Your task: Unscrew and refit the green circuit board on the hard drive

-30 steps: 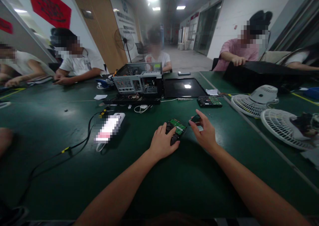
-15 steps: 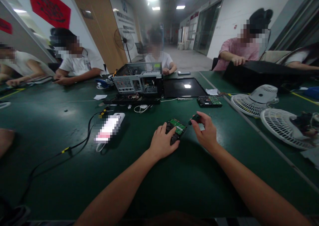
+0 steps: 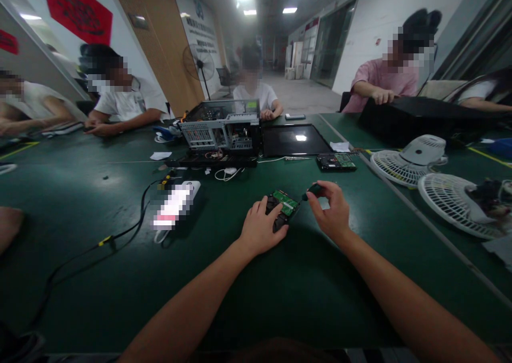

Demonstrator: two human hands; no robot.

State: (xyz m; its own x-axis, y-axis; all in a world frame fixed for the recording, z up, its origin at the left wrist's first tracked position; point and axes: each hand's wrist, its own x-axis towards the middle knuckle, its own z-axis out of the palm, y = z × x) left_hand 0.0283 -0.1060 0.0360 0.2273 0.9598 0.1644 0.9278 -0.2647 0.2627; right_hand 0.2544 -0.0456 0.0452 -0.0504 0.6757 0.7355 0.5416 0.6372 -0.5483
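As the hard drive (image 3: 287, 206) is clasped on the green tabletop (image 3: 224, 213), twelve o'clock of the wearer, by the left hand (image 3: 260, 227), fingers spread, a screwdriver (image 3: 314, 190) is pinched by the right hand (image 3: 333, 209) at its two o'clock; tip contact can't be told. Another hard drive (image 3: 336, 163) lies beyond, open computer case (image 3: 212, 136) at eleven.

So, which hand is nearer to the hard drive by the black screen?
Right. The right hand is in front of that hard drive, not touching; the left hand is farther away, leftward, resting on another hard drive.
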